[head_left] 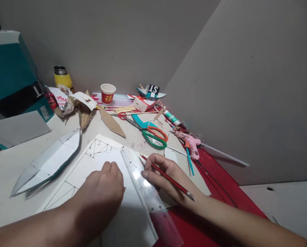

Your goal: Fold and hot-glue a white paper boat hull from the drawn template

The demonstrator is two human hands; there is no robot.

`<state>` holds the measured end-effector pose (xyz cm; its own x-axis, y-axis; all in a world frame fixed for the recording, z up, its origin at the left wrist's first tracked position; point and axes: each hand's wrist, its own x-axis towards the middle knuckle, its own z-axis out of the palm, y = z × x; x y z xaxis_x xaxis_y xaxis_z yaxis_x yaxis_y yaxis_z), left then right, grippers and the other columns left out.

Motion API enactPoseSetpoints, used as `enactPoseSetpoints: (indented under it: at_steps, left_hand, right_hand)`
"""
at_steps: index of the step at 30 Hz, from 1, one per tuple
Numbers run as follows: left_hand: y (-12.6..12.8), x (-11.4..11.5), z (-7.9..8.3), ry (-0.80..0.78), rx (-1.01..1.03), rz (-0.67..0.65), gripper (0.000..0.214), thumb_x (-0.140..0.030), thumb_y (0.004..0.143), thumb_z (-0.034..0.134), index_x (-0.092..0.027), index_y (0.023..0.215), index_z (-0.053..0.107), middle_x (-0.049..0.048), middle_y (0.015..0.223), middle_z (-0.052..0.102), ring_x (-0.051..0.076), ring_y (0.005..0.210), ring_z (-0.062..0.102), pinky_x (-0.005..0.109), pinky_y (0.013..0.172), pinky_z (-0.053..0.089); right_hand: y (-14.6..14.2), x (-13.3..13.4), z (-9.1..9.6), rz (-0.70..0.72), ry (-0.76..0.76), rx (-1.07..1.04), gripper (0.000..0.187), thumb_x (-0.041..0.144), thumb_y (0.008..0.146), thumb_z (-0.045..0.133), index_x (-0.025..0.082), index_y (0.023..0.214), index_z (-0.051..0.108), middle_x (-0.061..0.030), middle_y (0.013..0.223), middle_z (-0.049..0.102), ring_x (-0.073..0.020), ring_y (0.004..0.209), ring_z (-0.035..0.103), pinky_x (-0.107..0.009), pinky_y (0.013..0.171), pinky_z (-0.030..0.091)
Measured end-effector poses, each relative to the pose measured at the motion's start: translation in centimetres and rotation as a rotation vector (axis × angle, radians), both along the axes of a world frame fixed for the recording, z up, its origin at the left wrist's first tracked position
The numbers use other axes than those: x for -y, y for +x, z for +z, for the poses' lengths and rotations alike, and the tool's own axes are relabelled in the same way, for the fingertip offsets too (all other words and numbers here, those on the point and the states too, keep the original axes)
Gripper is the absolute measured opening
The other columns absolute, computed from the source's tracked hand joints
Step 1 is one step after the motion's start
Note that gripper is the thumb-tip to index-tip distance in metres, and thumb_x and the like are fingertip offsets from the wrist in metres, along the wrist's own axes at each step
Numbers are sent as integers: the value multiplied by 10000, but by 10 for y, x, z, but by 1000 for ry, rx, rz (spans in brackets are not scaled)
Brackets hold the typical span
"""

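A white sheet of card [96, 164] with pencil lines lies on the table in front of me. A clear plastic ruler [143, 181] lies across it, running from upper left to lower right. My left hand [102, 192] rests on the sheet just left of the ruler, fingers curled under; whether they press the ruler I cannot tell. My right hand [166, 178] grips a red pencil [168, 178], its tip at the ruler's right edge.
A white paper boat hull [47, 161] lies to the left. Green-and-orange scissors [153, 135], a pink glue gun [190, 142], a glue stick [172, 117], a red paper cup [108, 93], a yellow bottle [62, 78] and cardboard scraps sit behind. A teal box [11, 79] stands far left.
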<state>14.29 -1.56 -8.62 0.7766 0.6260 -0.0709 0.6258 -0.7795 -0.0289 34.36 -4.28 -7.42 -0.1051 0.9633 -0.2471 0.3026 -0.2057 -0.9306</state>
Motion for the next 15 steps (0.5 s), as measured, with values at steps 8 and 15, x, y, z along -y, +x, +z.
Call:
enactPoseSetpoints:
  at_steps: [8,15]
  left_hand:
    - [-3,2,5,-23,-83,-60,382,43,694,446,-77,986,661,187,976,687,332,862,669,405,606,572]
    - [-4,17,-14,145,-46,-108,462,-4,746,470,30,1174,643,310,1203,628,409,1060,647,383,645,613]
  right_hand:
    - [23,-8,-2,-12,479,366,51,240,911,516,227,959,523,-41,913,606,-182,823,587,-313,729,476]
    - [27,-31,-3,407,490,556,182,110,899,402,188,980,546,-72,918,628,-194,850,587,-329,760,478]
